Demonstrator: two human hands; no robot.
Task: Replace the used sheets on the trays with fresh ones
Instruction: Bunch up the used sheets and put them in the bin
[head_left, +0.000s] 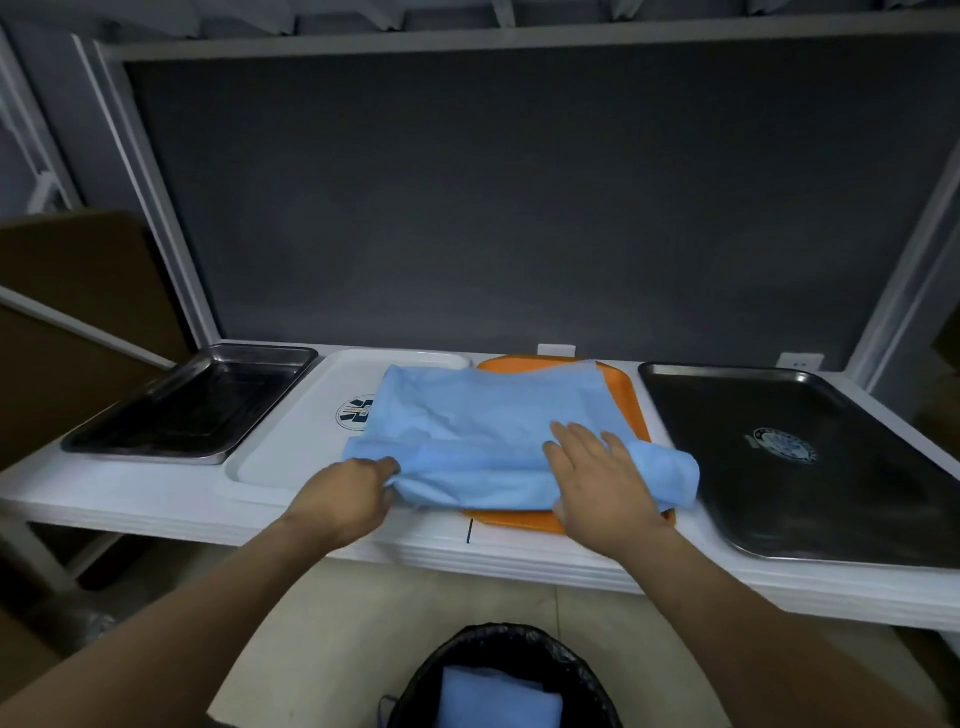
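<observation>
A rumpled blue sheet (483, 431) lies over the orange tray (514, 521) and spills onto the white tray (291, 441) — the left hand (345, 493) pinches its near edge, the right hand (597, 478) presses flat on it.

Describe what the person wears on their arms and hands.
Nothing is worn that shows. The left hand and the right hand are bare, with no glove, watch or bracelet visible. Both forearms are bare too, and no sleeve reaches into view.
</observation>
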